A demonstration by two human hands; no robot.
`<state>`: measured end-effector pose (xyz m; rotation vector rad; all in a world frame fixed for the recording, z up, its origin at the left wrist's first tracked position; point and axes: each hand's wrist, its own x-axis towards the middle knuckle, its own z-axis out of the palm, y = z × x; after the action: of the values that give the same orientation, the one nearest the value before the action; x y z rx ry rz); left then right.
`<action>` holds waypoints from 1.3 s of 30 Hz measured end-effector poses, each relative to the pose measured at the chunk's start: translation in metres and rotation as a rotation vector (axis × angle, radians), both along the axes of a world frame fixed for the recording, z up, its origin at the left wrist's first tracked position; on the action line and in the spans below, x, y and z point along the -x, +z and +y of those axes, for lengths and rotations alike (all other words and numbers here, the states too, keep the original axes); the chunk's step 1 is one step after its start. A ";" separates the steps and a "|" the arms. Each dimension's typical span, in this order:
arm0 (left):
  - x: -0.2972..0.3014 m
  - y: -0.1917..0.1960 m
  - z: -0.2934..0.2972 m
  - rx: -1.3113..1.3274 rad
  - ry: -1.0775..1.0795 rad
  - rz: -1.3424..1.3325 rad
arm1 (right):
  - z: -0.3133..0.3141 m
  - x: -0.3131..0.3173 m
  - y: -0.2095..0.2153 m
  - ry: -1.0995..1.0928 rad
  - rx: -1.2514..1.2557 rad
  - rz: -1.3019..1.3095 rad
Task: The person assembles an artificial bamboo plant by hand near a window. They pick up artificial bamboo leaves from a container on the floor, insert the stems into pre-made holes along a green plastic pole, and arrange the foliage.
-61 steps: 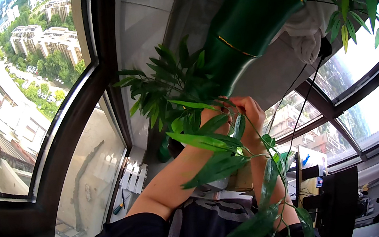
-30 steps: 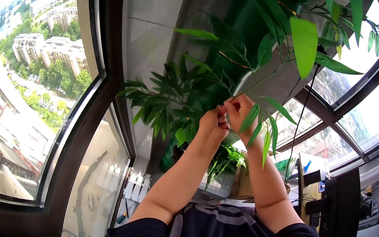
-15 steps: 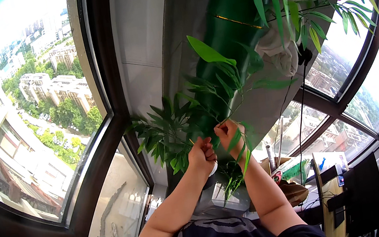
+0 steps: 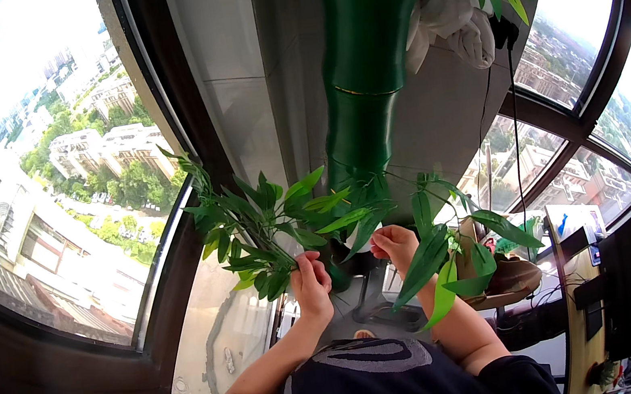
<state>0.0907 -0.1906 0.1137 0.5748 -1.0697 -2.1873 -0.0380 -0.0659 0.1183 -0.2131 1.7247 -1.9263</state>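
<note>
My left hand (image 4: 312, 285) is closed at the base of a bunch of narrow green bamboo-like leaves (image 4: 253, 235), which fans out up and to the left. To its right, my right hand (image 4: 401, 249) is raised with thumb and fingers pressed together; what lies between them is too small to make out. A leafy spray (image 4: 428, 270) with long leaves hangs over my right wrist and forearm. Beyond both hands stands a thick, glossy green bamboo-like pole (image 4: 366, 120) with thin gold rings. Leaves partly hide its lower end.
A dark-framed window (image 4: 187, 77) is close on the left. Bundled white cloth (image 4: 460, 16) sits beside the pole, with dark cables (image 4: 516, 126) hanging below. At the right are a wooden desk (image 4: 579, 296), a black monitor (image 4: 630, 284) and a brown bag-like object (image 4: 514, 280).
My hands have moved apart, the left one leftward with the leaf bunch. The view has shifted, showing more of the pole. The long-leaved spray now lies over my right forearm.
</note>
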 end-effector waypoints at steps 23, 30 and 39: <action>-0.058 0.046 -0.003 0.668 -0.628 0.029 | -0.015 -0.116 0.093 0.215 0.098 0.491; -0.061 0.048 0.005 0.455 -0.312 0.068 | -0.027 -0.117 0.086 0.064 -0.029 0.981; -0.062 0.081 -0.031 0.531 0.273 0.288 | -0.018 -0.038 0.040 -0.176 0.162 0.644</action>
<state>0.1531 -0.2215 0.1951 0.1471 -1.2607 -1.5985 0.0004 -0.0836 0.1581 -0.8452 2.0242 -2.2926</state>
